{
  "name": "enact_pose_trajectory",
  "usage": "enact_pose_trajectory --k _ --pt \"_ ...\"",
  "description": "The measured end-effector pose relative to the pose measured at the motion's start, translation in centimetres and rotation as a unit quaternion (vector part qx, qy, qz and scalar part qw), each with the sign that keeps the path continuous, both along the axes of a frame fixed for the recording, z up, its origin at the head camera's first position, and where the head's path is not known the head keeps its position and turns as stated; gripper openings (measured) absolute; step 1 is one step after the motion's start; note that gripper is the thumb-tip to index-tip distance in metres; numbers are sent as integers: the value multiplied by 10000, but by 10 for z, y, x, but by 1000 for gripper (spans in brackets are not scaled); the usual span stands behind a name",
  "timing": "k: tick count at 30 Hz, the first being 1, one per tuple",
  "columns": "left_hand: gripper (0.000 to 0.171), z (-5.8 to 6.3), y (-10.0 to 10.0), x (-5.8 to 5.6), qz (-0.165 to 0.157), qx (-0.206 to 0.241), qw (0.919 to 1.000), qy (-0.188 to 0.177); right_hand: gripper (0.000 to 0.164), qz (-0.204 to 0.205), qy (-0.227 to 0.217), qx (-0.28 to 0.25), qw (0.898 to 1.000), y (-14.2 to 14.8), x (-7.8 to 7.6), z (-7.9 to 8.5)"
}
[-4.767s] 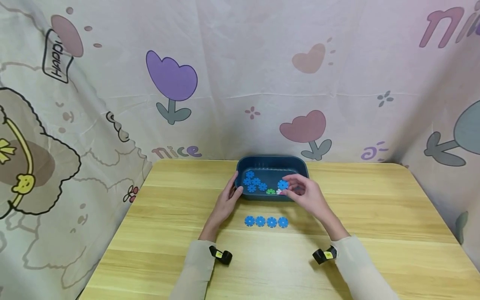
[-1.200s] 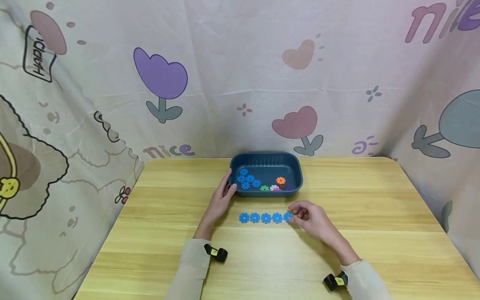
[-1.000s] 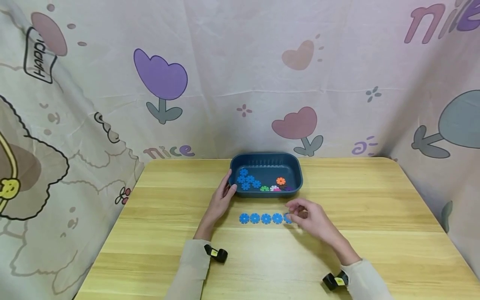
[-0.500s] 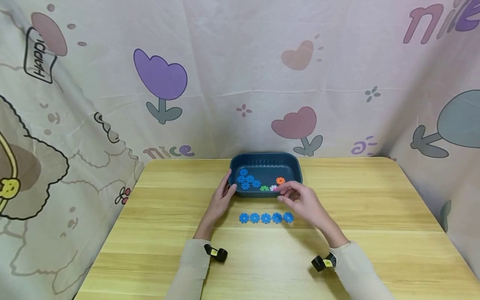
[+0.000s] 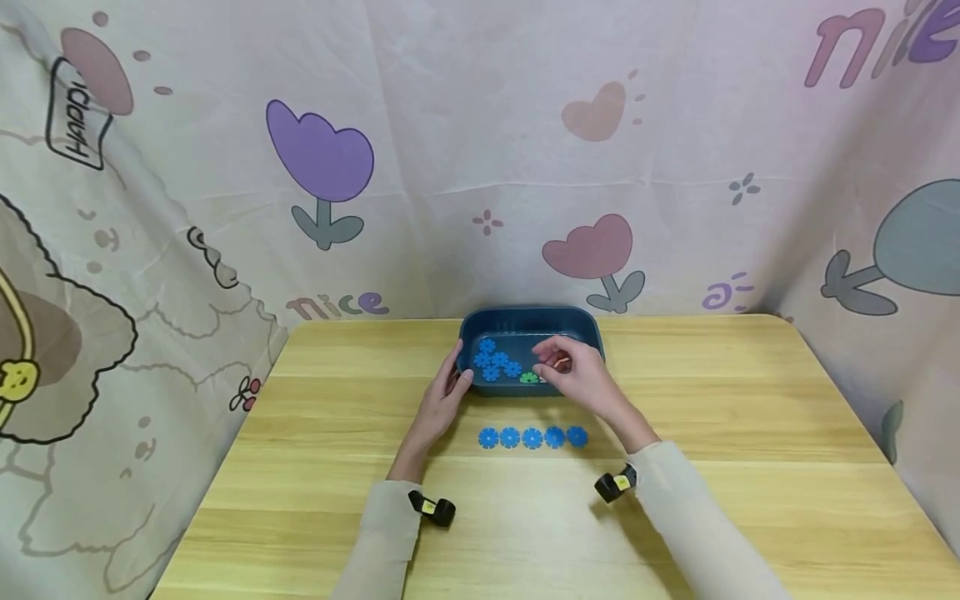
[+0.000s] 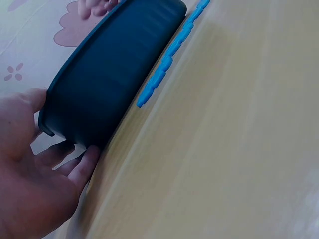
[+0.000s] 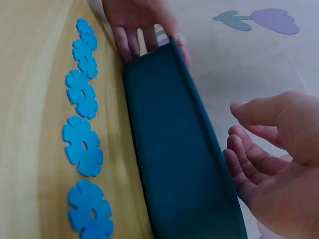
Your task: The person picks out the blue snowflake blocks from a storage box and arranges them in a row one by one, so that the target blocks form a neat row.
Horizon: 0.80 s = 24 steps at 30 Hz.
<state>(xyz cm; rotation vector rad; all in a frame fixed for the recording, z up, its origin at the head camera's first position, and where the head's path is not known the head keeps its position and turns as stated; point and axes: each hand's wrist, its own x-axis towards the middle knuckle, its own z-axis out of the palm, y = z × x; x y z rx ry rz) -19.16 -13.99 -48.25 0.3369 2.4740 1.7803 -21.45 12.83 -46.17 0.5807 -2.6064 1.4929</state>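
A dark blue plastic basin (image 5: 495, 389) stands at the table's back edge. My left hand (image 5: 442, 404) holds its left end, thumb at the rim and fingers against the side wall, as the left wrist view shows. Over the basin's right half hovers my right hand (image 5: 581, 379), its thumb and fingers apart and nothing visible between them. Inside lie several blue snowflake discs (image 5: 499, 359) and a green snowflake disc (image 5: 528, 377); the right hand mostly hides other pieces. In front of the basin, several blue snowflake discs (image 5: 532, 437) form a straight row, also seen in the right wrist view.
The wooden table (image 5: 337, 500) extends to both sides and in front of the row. A printed cloth (image 5: 450, 125) hangs right behind the table's back edge and along the sides. A small black camera (image 5: 617, 483) is strapped to the right wrist.
A fifth blue disc was set at the row's right end and let go. My right hand then moved back and left over the basin. The left hand stays on the basin.
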Motion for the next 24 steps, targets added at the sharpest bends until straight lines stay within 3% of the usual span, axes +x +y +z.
enact_pose_trajectory --k 14,21,24 --pt "61 -3 -5 -2 14 18 10000 44 28 444 -591 966 9926 -28 -46 -7" --pt "62 -36 -4 -17 168 148 9997 85 28 561 -901 1204 9870 -27 -63 -16" --pt "61 -35 -2 -16 216 176 9996 62 28 627 -968 1284 9850 -26 -67 -19"
